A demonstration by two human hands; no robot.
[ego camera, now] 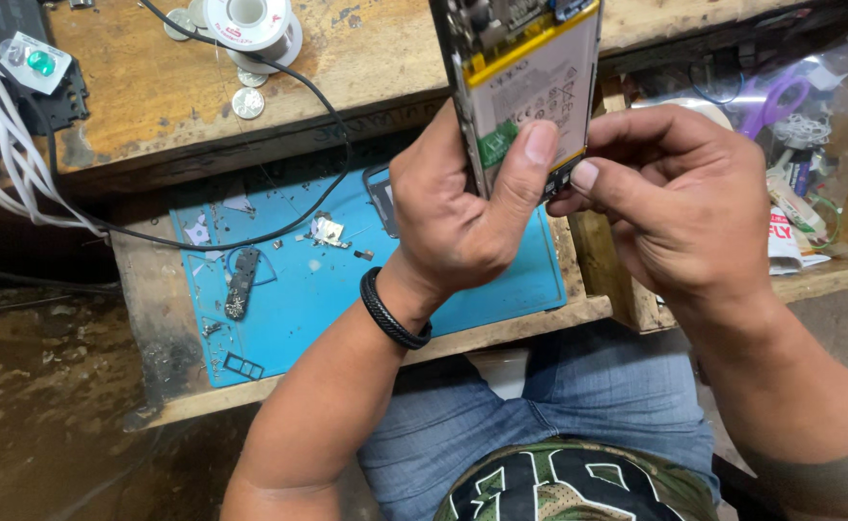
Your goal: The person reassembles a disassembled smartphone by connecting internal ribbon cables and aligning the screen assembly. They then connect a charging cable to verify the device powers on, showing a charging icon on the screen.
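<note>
Here, an opened phone (525, 82) with its back cover off stands nearly upright at 12 o'clock, its battery and yellow trim exposed. The left hand (458, 217) grasps it from the side, thumb pressed flat on the green patch near the battery's lower end. The right hand (680, 203), at 3 o'clock of the phone, pinches the lower edge between thumb and forefinger. A black wristband (392, 311) circles the left wrist. Below, at 7 o'clock, a blue work mat (299, 289) carries small metal parts. A solder spool (250, 24) and 3 or so coins (247, 102) lie on the wooden bench (154, 106) at 10 o'clock.
</note>
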